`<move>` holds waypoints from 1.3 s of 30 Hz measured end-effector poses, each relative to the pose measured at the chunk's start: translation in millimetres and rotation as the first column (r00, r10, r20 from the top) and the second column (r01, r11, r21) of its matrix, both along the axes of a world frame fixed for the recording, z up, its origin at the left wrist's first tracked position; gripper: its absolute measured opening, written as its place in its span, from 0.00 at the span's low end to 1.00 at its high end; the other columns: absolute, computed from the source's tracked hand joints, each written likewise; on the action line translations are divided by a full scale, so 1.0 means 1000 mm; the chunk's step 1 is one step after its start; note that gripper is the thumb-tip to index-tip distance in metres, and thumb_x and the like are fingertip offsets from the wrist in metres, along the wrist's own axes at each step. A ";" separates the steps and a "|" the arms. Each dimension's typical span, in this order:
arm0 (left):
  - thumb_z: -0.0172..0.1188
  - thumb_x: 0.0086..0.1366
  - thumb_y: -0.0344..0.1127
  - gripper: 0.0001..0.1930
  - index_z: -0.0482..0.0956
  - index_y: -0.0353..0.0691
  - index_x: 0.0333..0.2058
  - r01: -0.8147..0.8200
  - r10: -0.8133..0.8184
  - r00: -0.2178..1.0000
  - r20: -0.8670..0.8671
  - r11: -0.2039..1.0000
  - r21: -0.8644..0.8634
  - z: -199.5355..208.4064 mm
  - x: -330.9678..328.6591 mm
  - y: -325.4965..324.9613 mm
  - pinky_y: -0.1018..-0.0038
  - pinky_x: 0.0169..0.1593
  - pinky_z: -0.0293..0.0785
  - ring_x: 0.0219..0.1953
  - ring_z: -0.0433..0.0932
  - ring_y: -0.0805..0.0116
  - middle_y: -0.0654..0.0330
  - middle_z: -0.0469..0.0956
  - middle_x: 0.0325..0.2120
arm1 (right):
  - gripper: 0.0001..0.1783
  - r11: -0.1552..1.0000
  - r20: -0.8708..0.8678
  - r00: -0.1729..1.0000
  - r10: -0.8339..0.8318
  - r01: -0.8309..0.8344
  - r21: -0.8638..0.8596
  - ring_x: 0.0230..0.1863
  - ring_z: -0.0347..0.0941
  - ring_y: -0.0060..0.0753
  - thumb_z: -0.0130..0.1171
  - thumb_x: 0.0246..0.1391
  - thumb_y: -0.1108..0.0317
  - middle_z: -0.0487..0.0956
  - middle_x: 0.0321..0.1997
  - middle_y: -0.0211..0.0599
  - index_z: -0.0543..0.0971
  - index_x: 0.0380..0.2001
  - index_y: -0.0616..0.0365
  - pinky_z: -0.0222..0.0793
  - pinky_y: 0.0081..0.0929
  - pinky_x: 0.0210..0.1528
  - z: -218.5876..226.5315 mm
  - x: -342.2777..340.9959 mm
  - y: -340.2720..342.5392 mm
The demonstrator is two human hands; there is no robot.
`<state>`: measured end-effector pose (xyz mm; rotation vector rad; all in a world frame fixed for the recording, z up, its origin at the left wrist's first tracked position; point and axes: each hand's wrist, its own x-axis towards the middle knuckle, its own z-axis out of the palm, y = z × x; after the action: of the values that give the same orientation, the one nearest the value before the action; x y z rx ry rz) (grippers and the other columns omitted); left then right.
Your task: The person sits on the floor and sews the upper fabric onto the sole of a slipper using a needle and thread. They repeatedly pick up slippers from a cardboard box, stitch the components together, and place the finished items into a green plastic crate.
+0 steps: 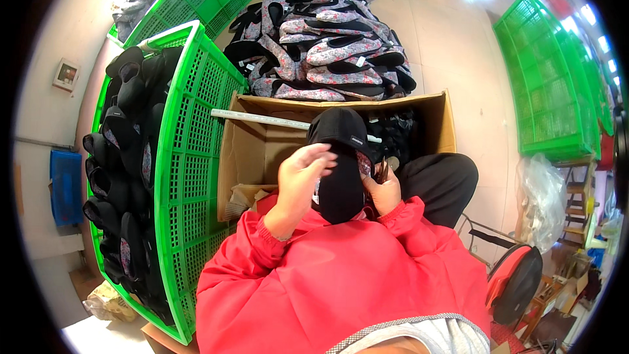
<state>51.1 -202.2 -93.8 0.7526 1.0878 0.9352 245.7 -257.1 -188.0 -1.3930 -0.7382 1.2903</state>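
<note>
A black fabric slip-on shoe (pixel 343 183) with a floral-patterned lining is upright in front of my chest, over a cardboard box. My right hand (pixel 384 191) is closed at the shoe's right edge and grips it there. A small dark metal-looking piece (pixel 381 169) shows by those fingers, too small to name. At the shoe's left side my left hand (pixel 304 180) is raised, its fingers stretched out and slightly blurred, with nothing visible in them.
An open cardboard box (pixel 246 151) stands in front, with a white rod (pixel 262 118) across it and dark items inside. Floral-and-black shoes (pixel 327 46) are piled beyond. A green crate (pixel 203 144) of black shoes is at left; green crates (pixel 547 85) stand far right.
</note>
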 end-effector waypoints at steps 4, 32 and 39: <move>0.62 0.63 0.22 0.19 0.73 0.29 0.52 -0.075 0.295 0.871 -0.392 0.870 0.487 -0.024 -0.016 0.005 0.78 0.46 0.75 0.40 0.78 0.71 0.58 0.79 0.40 | 0.10 0.999 0.183 0.983 0.001 -0.009 0.039 0.25 0.61 0.12 0.65 0.52 0.74 0.68 0.23 0.20 0.72 0.29 0.57 0.60 0.17 0.28 0.003 -0.006 0.000; 0.61 0.55 0.16 0.12 0.66 0.35 0.31 0.092 0.426 0.773 -0.470 0.657 0.748 -0.045 -0.005 -0.002 0.73 0.34 0.68 0.28 0.68 0.61 0.56 0.67 0.29 | 0.07 0.975 -0.018 1.000 -0.020 0.023 0.221 0.34 0.65 0.12 0.60 0.61 0.73 0.72 0.33 0.22 0.71 0.36 0.58 0.63 0.13 0.39 -0.004 -0.010 0.001; 0.58 0.66 0.24 0.10 0.65 0.43 0.34 -0.400 0.574 0.806 -0.141 0.706 0.584 -0.041 0.001 0.028 0.83 0.33 0.60 0.29 0.58 0.82 0.71 0.59 0.27 | 0.26 0.956 -0.249 0.933 0.260 -0.214 0.199 0.39 0.66 0.15 0.58 0.65 0.58 0.72 0.43 0.26 0.68 0.59 0.60 0.65 0.17 0.43 0.023 -0.008 -0.003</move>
<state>52.3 -174.4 -135.1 1.1192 1.3683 1.6744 237.3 -259.8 -165.1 -0.9851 -0.8228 1.5343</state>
